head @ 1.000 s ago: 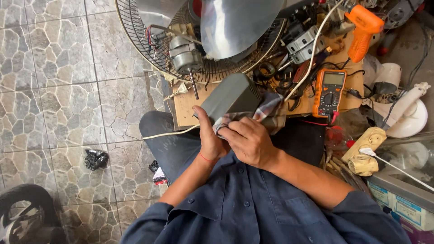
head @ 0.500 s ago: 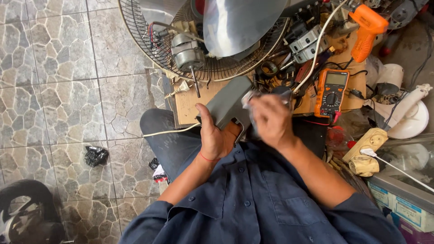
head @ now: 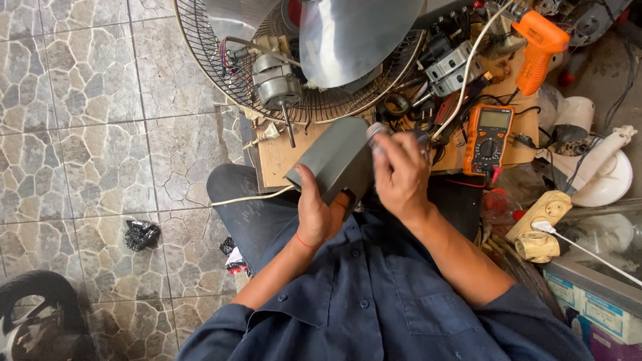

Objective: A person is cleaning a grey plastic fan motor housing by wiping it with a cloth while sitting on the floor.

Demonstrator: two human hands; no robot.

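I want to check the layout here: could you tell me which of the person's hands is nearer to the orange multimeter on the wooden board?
Right. The right hand is raised just left of the orange multimeter; the left hand grips the grey housing, farther away.

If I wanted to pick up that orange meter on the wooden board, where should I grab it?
Grab the orange meter by its two long sides, near the middle, coming down from above. It lies flat, face up, on the wooden board, and its sides look straight. Mind the wires beside it.
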